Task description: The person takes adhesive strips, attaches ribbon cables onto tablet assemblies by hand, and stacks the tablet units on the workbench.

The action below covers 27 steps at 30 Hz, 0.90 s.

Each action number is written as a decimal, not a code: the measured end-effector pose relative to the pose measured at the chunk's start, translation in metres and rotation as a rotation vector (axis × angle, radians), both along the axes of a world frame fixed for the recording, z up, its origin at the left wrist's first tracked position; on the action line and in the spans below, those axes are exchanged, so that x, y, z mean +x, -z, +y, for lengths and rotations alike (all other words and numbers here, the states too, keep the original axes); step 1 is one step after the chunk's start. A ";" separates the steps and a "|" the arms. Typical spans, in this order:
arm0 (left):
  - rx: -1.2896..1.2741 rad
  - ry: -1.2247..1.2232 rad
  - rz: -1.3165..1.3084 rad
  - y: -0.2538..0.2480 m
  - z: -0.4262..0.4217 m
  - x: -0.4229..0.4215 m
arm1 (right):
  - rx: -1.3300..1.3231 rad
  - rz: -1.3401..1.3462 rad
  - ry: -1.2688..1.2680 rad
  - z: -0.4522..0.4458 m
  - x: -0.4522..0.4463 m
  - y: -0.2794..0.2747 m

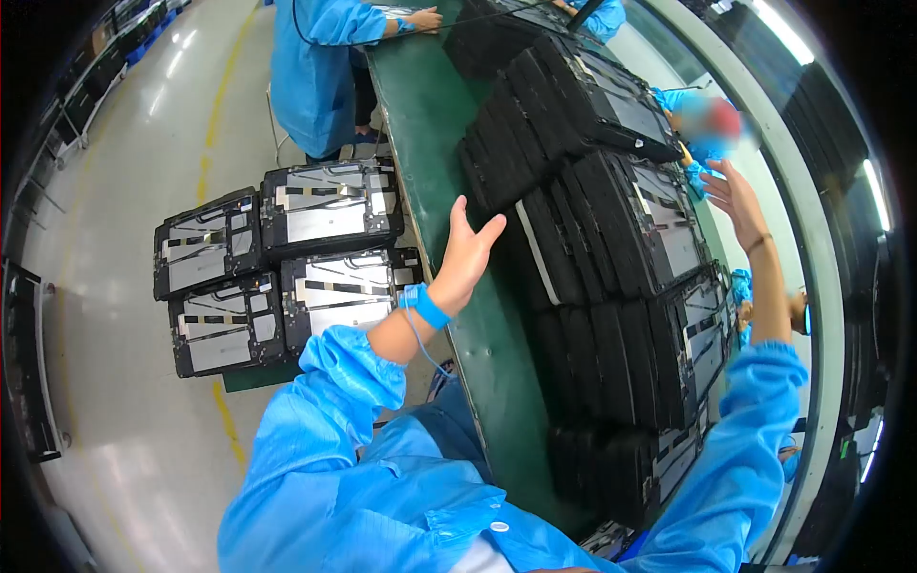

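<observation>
My left hand (470,250) is held over the green bench with thumb and fingers apart, nothing in it. Around that wrist sits a blue wrist strap (422,306) with a thin cord. My right hand (737,202) is raised at the far side of the stacks, fingers stretched out, also holding nothing. Between my hands stands a stack of black flat units (592,224), packed face to face on edge, with silver plates and dark strips on their end face. Whether my right hand touches them I cannot tell.
The green bench (406,124) runs away from me, bearing more black units (611,91). At its left, low stacks of similar units (330,210) stand near the floor. A person in blue (320,67) works at the far left side; others are beyond the stacks.
</observation>
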<state>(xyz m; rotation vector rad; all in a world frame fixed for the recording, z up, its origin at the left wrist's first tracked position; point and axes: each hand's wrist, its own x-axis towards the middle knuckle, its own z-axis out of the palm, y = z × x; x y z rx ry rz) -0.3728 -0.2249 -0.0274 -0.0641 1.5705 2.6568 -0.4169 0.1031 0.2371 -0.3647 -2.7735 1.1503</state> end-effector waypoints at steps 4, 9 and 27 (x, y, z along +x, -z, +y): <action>-1.029 -0.171 0.477 0.026 0.002 -0.036 | -0.183 -0.150 0.082 0.015 -0.073 0.022; -1.279 -0.152 0.587 0.023 -0.006 -0.057 | -0.433 -0.280 -0.026 0.038 -0.121 0.048; -1.162 -0.352 0.672 0.022 -0.013 -0.090 | -0.405 -0.402 -0.052 0.002 -0.125 0.038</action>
